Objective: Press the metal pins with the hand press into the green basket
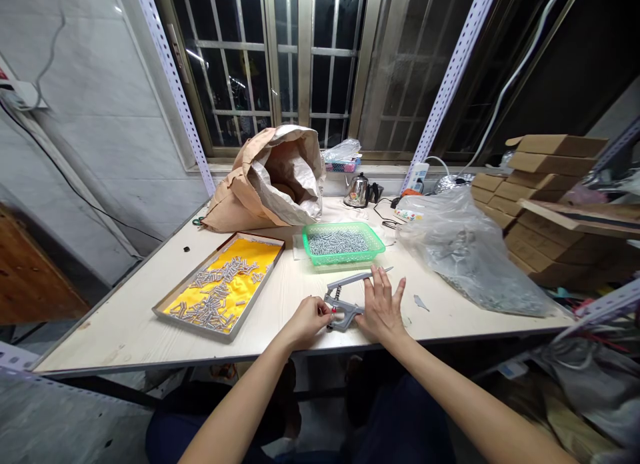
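Note:
A grey plier-like hand tool (pixel 354 311) with two handles and a coil spring (pixel 339 292) between them lies near the table's front edge. My right hand (pixel 384 311) grips it, fingers over the upper handle and thumb by the lower one. At the tool's left end my left hand (pixel 311 321) is closed in a pinch beside a small red part (pixel 334 311); what the fingertips hold is too small to make out. Behind the tool stands a green plastic basket (pixel 345 259) full of small grey metal pieces (pixel 337 242).
To the left, a shallow tray (pixel 255 302) lined with yellow cloth holds many metal coil springs (pixel 210 311). A large paper sack (pixel 240 197) lies open behind. Rightward are a grey scrap (pixel 421 303), a clear plastic bag (pixel 470 251) and stacked cardboard boxes (pixel 545 237). A kettle (pixel 357 191) stands by the window.

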Demonstrator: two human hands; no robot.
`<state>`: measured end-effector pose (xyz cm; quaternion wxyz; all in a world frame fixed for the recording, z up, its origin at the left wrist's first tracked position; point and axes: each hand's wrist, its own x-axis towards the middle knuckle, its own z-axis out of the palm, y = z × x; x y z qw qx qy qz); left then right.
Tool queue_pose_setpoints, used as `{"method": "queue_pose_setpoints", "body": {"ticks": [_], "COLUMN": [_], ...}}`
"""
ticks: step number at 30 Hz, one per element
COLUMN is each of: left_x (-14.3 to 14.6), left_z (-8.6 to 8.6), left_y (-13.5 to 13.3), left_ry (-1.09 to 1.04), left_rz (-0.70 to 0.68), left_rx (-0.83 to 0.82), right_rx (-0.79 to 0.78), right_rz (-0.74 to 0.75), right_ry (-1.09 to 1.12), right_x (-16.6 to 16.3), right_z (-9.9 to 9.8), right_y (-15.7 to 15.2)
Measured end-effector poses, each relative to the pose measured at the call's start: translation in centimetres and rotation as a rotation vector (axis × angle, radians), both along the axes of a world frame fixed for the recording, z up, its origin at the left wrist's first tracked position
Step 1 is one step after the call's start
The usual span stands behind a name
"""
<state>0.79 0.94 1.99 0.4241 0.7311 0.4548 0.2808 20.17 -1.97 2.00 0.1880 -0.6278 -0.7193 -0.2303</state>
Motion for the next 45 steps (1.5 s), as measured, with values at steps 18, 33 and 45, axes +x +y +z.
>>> {"method": "queue_pose_setpoints", "body": {"ticks": [18, 33, 45], "left_x": [0.4, 0.3, 0.2], "left_z": [-1.5, -1.4, -1.2], "left_y": [-1.1, -1.1, -1.2], "left_ry": [-0.023, -0.192, -0.246], "left_rz": [0.078, 0.106, 0.096], "left_rx": [0.044, 0.036, 0.062], "right_rx": [0.016, 0.008, -0.06], "right_rz": [-0.052, -0.037, -0.047], "right_ry": [0.05, 0.097, 0.137], "right_x": [-0.4, -0.6, -0.7], "right_z": [-1.5, -1.1, -0.8], "right_y": [-0.4, -0.2, -0.3]}}
